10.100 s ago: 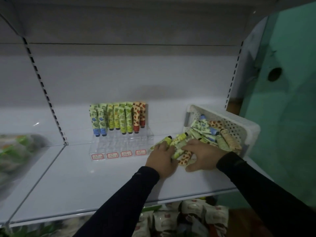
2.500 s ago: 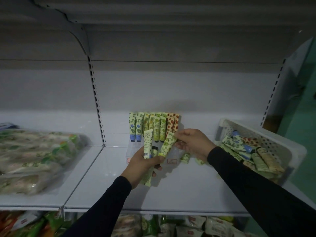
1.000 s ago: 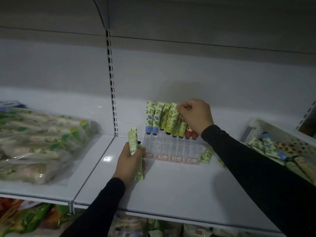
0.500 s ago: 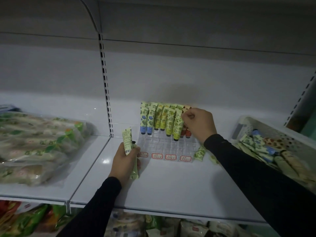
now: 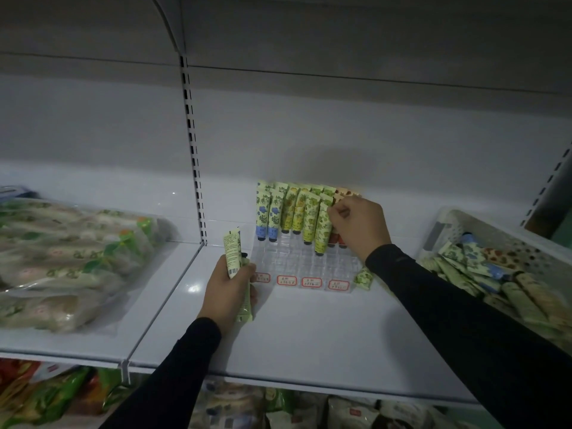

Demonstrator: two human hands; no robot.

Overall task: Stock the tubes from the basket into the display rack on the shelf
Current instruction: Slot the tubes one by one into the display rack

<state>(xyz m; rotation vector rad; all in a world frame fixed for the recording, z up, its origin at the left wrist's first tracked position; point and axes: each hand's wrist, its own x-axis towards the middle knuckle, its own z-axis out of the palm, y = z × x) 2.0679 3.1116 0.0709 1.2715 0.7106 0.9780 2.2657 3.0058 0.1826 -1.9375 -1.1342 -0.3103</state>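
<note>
Here right hand (image 5: 359, 230) pinches a green tube (image 5: 323, 230) upright into rack (image 5: 297, 261); left hand (image 5: 230, 289) grips spare tubes (image 5: 232, 252) w/ closed grip, ready for restocking.

Since 0.5 s ago the right hand (image 5: 356, 226) sits a little lower at the rack (image 5: 305, 263), its fingertips (image 5: 335, 212) pinching the top of a green tube (image 5: 322, 229) now standing upright in a slot just left of them. The left hand (image 5: 230, 292) holds fewer tubes (image 5: 232, 253) than 2.5 s ago.
</note>
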